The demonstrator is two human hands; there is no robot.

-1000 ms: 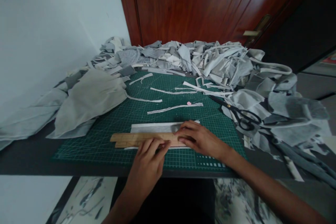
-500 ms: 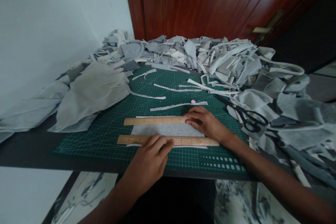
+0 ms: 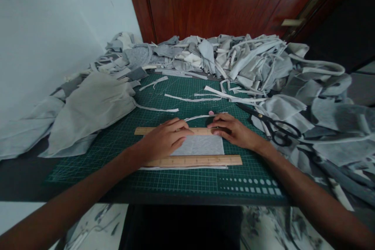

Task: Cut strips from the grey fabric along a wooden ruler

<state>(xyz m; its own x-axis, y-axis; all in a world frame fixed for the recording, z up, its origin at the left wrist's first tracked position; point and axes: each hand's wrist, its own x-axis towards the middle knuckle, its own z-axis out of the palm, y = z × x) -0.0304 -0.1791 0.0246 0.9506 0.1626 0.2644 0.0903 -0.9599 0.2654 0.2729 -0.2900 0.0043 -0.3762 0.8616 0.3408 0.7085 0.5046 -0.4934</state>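
My left hand (image 3: 165, 138) lies across the far wooden ruler (image 3: 200, 131), fingers stretched out and resting on it. At that ruler's right end, my right hand (image 3: 236, 131) has its thumb and fingers closed about the wood. Under the ruler is a flat grey fabric piece (image 3: 206, 145), partly covered by my left hand. A second wooden ruler (image 3: 202, 160) lies along the fabric's near edge, its left end hidden by my left forearm. A thin fabric strip (image 3: 195, 117) lies just beyond the far ruler, beside a small pink piece (image 3: 211, 113).
The green cutting mat (image 3: 181, 187) covers much of the dark table, with loose strips (image 3: 158, 109) on it. Black scissors (image 3: 275, 125) lie at the right. Fabric scraps (image 3: 187, 56) are heaped along the back, and larger cloth (image 3: 90, 111) lies left. A wooden door (image 3: 211, 4) stands behind.
My left hand has left the near ruler and moved away from me onto the far ruler. My right hand stays at the far ruler's right end. The view has shifted slightly.
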